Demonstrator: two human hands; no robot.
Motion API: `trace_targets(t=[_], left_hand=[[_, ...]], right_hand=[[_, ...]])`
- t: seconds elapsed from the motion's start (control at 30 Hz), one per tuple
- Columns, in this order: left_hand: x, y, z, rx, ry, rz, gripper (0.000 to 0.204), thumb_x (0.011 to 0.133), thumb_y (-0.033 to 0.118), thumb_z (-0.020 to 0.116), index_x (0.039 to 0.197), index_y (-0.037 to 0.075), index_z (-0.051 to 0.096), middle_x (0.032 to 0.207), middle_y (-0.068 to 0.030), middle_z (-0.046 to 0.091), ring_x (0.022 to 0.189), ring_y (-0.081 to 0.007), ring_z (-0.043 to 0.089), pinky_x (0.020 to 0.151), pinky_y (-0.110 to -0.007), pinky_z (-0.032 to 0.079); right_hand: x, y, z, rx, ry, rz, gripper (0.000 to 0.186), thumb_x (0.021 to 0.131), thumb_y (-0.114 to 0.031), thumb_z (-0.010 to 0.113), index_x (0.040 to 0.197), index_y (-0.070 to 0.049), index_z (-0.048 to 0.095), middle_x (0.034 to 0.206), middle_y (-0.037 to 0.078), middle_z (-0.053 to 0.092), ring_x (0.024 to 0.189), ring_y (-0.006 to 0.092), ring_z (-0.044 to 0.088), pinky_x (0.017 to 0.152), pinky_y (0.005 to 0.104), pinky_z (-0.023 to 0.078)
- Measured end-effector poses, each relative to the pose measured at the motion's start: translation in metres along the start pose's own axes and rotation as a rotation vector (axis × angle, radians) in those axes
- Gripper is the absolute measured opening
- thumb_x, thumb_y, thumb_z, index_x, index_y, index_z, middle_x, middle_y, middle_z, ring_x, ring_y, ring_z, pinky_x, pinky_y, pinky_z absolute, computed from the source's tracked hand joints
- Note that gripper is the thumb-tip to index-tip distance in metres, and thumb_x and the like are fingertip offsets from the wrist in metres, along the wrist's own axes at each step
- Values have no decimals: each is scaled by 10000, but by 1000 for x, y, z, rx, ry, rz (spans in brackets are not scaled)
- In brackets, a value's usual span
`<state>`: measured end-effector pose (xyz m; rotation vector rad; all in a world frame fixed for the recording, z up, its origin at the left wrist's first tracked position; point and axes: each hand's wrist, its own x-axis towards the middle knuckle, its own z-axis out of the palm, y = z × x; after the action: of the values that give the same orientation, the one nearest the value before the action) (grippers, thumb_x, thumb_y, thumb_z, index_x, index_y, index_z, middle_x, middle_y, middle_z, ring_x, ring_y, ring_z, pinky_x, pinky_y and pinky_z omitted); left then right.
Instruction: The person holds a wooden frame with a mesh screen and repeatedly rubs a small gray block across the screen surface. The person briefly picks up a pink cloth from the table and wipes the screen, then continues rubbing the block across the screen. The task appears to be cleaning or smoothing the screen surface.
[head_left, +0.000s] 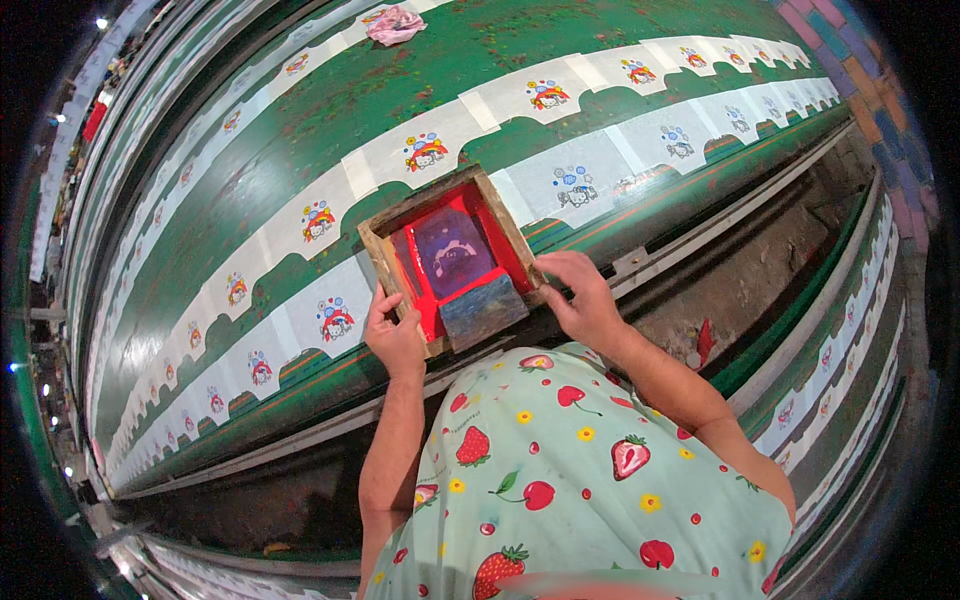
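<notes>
A wooden screen-printing frame rests over the near row of pale fabric pieces at the table's near edge. Red ink lies inside it around a purplish mesh window. A dark, flat squeegee leans in the frame's near end. My left hand grips the left side of the frame, with thumb and fingers closed on the wood. On the opposite side, my right hand holds the near right corner. Just right of the frame, a fabric piece bears a blue and grey cartoon print; to the left, another piece includes red.
The long green printing table carries several rows of printed pieces. A crumpled pink cloth lies at its far side. Behind a metal edge rail at right is a dirty gap with a red scrap; another table stands beyond it.
</notes>
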<state>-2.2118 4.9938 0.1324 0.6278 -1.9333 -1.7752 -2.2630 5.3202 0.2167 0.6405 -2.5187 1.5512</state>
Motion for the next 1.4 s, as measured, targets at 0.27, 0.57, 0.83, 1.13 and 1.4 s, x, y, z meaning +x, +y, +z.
trace_targets(t=[0.27,0.57,0.83,1.13,1.4], left_hand=[[1,5,-1,-27,24,-55,417,801,-226,718,1179,-49,722,1735,-306,502,1617,-366,498,1350,-473,384],[0,-4,-4,-157,49,-95,386,888,-198,718,1252,-70,720,1716,-291,530,1551,-326,567,1316,-448,430],[0,15,2,-42,65,-90,283,1018,-99,699,1297,-67,732,1662,-285,592,1456,-278,641,1256,-402,470],[11,38,0,-66,-16,-182,407,991,-125,720,1386,-33,692,1491,-196,717,1377,-242,686,1195,-373,531],[22,50,-5,-41,-110,-234,464,963,-151,706,1412,-45,660,1341,-166,754,1176,-209,763,1020,-329,618]], right_hand=[[33,-15,-1,-179,-495,-521,515,800,-184,942,1278,-99,771,1301,115,734,1263,360,687,1101,509,559],[55,-16,20,-355,-685,-662,391,942,-193,697,1306,-65,760,1283,136,730,1220,343,695,1062,492,552],[74,-29,21,-440,-711,-694,260,904,-145,720,1144,-64,775,1120,117,743,1121,348,732,966,480,594],[177,-13,42,-286,-824,-433,285,892,-30,703,1166,-54,778,1188,203,763,1184,442,717,1026,550,592],[195,-2,68,-405,-544,-444,360,856,-4,716,1202,-62,795,1179,174,756,1162,414,713,1034,531,581]])
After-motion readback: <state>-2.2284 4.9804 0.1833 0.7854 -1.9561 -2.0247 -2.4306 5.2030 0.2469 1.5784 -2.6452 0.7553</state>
